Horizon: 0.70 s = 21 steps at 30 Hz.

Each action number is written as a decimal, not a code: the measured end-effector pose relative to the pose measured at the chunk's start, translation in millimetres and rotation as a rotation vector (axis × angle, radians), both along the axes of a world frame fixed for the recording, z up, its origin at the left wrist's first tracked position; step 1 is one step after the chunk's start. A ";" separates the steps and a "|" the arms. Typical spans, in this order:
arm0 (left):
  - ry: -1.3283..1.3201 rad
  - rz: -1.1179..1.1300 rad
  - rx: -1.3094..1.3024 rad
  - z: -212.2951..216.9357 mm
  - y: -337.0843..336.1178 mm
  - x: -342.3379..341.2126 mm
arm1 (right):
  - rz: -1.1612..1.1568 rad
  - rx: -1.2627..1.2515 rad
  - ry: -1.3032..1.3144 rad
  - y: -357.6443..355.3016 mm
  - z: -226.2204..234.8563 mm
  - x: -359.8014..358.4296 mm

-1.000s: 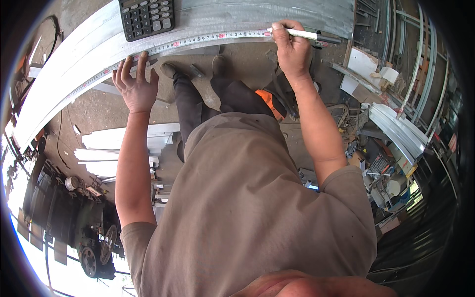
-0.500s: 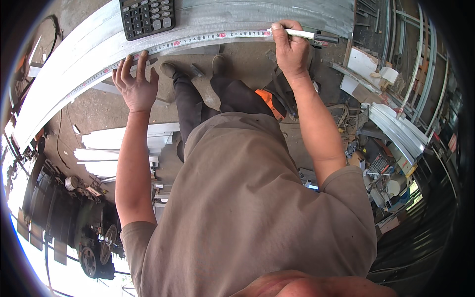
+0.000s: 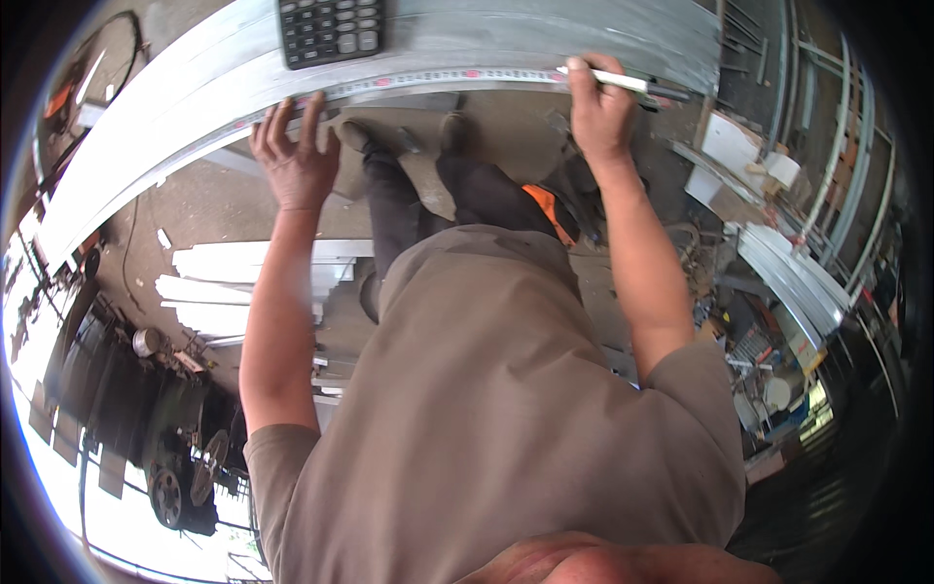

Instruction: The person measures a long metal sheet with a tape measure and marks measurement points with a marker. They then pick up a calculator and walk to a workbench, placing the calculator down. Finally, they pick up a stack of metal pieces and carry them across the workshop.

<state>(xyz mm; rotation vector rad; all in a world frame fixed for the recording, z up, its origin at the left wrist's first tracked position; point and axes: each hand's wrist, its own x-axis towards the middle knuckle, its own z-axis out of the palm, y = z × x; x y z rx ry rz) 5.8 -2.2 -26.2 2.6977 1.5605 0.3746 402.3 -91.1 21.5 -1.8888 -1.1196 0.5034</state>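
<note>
A tape measure (image 3: 428,78) with a pale blade and red marks runs along the near edge of a long grey metal sheet (image 3: 545,39). My left hand (image 3: 297,156) has its fingers spread, the tips resting on the blade at the sheet's edge. Further right, my right hand (image 3: 601,117) is closed around a white marker pen (image 3: 623,82) with a dark end pointing right. Its thumb is by the blade; whether the pen's tip touches the sheet is hidden. A black calculator (image 3: 333,31) lies on the sheet beyond the tape, partly cut off by the frame.
Pale metal strips (image 3: 209,282) lie on the floor at left, near dark machinery with wheels (image 3: 167,496). Bent metal sheets (image 3: 793,273), long rails and white board pieces (image 3: 732,141) crowd the right. An orange and black item (image 3: 550,212) lies by my legs.
The whole view has shifted, so the sheet, calculator and both hands appear further right. Against the tape, both hands stay at about the same places, and the marker pen is still in my right hand.
</note>
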 end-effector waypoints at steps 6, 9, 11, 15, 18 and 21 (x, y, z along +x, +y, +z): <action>-0.039 0.008 -0.013 2.9 -1.8 1.1 | 0.019 0.045 0.115 0.4 -2.6 0.3; -0.039 0.010 0.012 2.5 -1.6 2.2 | 0.020 0.041 0.092 0.6 -3.5 1.4; -0.040 0.010 0.015 2.1 -1.4 2.4 | 0.020 0.047 0.104 0.1 -3.6 1.5; -0.032 0.015 0.008 2.8 -1.9 2.7 | 0.012 0.022 0.065 -0.9 -3.2 1.8; -0.010 0.011 0.006 4.4 -1.9 3.6 | 0.001 0.007 0.051 -0.7 -2.5 1.2; 0.030 0.000 0.007 5.7 -2.0 3.3 | -0.002 -0.006 0.056 -0.1 -0.4 0.7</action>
